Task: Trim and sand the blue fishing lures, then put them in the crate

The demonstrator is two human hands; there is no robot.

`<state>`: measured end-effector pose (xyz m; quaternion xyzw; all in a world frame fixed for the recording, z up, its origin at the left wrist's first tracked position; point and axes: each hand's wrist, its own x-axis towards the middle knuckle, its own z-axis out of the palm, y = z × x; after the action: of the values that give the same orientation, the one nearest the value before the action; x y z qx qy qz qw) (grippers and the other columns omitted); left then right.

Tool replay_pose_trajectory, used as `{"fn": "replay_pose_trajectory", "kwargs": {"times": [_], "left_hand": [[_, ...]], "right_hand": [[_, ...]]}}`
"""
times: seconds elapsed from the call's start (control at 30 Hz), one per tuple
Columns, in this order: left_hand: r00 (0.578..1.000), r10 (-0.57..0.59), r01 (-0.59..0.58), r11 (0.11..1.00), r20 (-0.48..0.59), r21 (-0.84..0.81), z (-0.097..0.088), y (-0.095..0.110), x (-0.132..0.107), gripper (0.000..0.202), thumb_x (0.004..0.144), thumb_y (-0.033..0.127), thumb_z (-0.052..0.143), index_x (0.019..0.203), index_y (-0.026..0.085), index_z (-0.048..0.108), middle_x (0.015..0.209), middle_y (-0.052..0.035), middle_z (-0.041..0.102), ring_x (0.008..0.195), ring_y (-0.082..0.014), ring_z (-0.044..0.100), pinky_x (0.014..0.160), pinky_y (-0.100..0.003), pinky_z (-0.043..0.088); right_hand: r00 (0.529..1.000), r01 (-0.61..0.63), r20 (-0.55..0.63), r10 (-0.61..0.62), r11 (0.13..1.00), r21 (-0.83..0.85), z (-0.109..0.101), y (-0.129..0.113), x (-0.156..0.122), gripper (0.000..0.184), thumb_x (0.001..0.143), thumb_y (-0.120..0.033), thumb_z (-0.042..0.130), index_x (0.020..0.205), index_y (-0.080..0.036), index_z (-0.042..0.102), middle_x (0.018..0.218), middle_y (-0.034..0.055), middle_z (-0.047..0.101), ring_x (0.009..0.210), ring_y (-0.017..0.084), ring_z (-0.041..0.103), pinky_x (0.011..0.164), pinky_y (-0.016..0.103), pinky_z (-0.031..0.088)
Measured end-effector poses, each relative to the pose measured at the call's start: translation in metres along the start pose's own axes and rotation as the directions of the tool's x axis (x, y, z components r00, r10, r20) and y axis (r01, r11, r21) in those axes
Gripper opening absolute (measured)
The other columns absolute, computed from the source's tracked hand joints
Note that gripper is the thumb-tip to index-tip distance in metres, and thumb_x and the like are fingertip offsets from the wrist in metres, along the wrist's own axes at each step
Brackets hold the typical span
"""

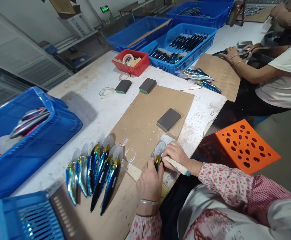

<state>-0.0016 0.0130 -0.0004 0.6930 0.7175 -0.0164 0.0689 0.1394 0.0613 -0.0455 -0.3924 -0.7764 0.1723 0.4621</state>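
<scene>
My left hand (pixel 150 181) is closed around a fishing lure (pixel 157 162) with a yellowish head and a clear lip; most of its body is hidden in my fingers. My right hand (pixel 176 154) grips a slim tool with a white handle (pixel 176 165) against the head end of the lure. The tool's tip is too small to make out. Under my hands lies a greyish pad (pixel 169 138) at the edge of the cardboard sheet (pixel 132 123). To the left, several blue and silver fishing lures (pixel 105 180) lie side by side, clear lips pointing away.
Dark sanding blocks (pixel 169 119) lie on and beside the cardboard. Blue crates (pixel 32 130) stand at left, and another blue crate (pixel 182 46) with lures is behind a red bin (pixel 131 61). A co-worker's hands (pixel 231 55) work at right, near an orange stool (pixel 247 146).
</scene>
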Motion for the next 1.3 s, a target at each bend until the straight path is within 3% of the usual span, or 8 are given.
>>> {"fn": "replay_pose_trajectory", "kwargs": {"times": [0.23, 0.57, 0.87, 1.3], "left_hand": [[0.999, 0.030, -0.029, 0.999, -0.029, 0.035, 0.005, -0.003, 0.000, 0.026, 0.091, 0.040, 0.044, 0.094, 0.017, 0.055, 0.078, -0.0071, 0.066, 0.076, -0.0207, 0.065, 0.055, -0.026, 0.038], [0.995, 0.059, -0.055, 0.997, -0.077, 0.061, 0.009, -0.005, 0.000, 0.029, 0.092, 0.040, 0.041, 0.096, 0.016, 0.056, 0.075, -0.0067, 0.065, 0.073, -0.0199, 0.064, 0.053, -0.025, 0.035], [0.988, 0.089, -0.075, 0.991, -0.129, 0.112, 0.013, -0.008, -0.001, 0.032, 0.092, 0.042, 0.039, 0.094, 0.016, 0.057, 0.073, -0.0065, 0.064, 0.072, -0.0191, 0.064, 0.053, -0.025, 0.037], [0.994, 0.068, -0.060, 0.994, -0.090, 0.090, 0.010, -0.004, -0.002, 0.032, 0.093, 0.041, 0.037, 0.089, 0.016, 0.056, 0.074, -0.0069, 0.063, 0.074, -0.0201, 0.063, 0.055, -0.025, 0.038]], "right_hand": [[0.999, 0.007, 0.047, -0.007, 1.000, 0.008, -0.001, 0.000, 0.000, 0.012, 0.081, -0.021, 0.049, 0.070, -0.020, 0.045, 0.065, 0.0011, 0.051, 0.069, 0.017, 0.046, 0.069, 0.033, 0.033], [0.998, 0.020, 0.065, -0.023, 0.999, 0.038, -0.006, -0.001, 0.002, 0.014, 0.078, -0.019, 0.051, 0.068, -0.021, 0.040, 0.063, 0.0003, 0.051, 0.068, 0.017, 0.048, 0.068, 0.032, 0.034], [0.999, -0.039, 0.015, 0.040, 0.999, -0.021, 0.003, 0.001, 0.000, 0.013, 0.080, -0.018, 0.049, 0.071, -0.021, 0.041, 0.066, 0.0013, 0.051, 0.069, 0.019, 0.046, 0.067, 0.032, 0.032], [0.998, -0.048, 0.030, 0.049, 0.998, -0.045, 0.004, -0.001, 0.001, 0.013, 0.079, -0.019, 0.050, 0.069, -0.021, 0.042, 0.065, 0.0008, 0.050, 0.068, 0.018, 0.046, 0.067, 0.032, 0.032]]}}
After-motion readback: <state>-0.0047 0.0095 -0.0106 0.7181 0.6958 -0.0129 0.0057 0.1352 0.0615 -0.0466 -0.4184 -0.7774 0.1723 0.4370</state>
